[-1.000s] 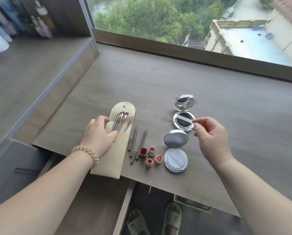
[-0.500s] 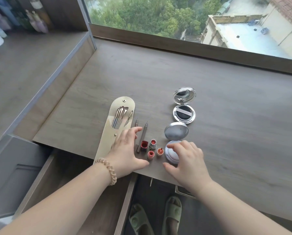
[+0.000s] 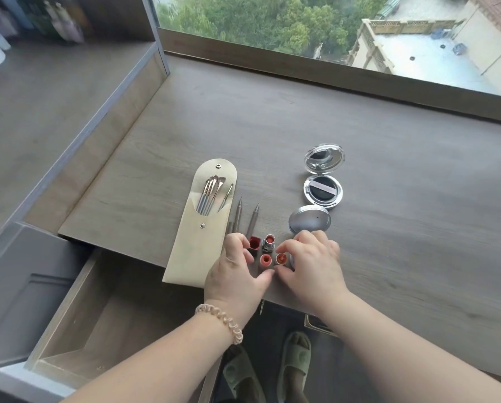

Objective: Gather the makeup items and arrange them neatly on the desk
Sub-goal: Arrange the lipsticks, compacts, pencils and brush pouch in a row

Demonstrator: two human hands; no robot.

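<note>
- Four lipsticks stand between the hands on the counter.
- The right hand pinches the round lipstick at its fingertips.
- The left hand curls beside the square lipstick (I cannot tell if it grips).
- Nudge them low down, or they may topple.

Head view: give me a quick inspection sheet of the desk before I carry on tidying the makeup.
Surface: wooden desk, items grouped near its front edge.
Job's things: beige brush pouch, flap open, overhanging the front edge, brushes tucked in; two pencils beside it; four lipsticks standing in a cluster, red tops showing; open compact, mirror up; silver lid in front of it.
Clutter: nothing seen.
Hands: left hand curled beside the lipsticks, grip unclear; right hand pinches the front right lipstick.
Cables: nothing seen.
Surroundings: open drawer lower left; window behind; bottles upper left; slippers below.
</note>
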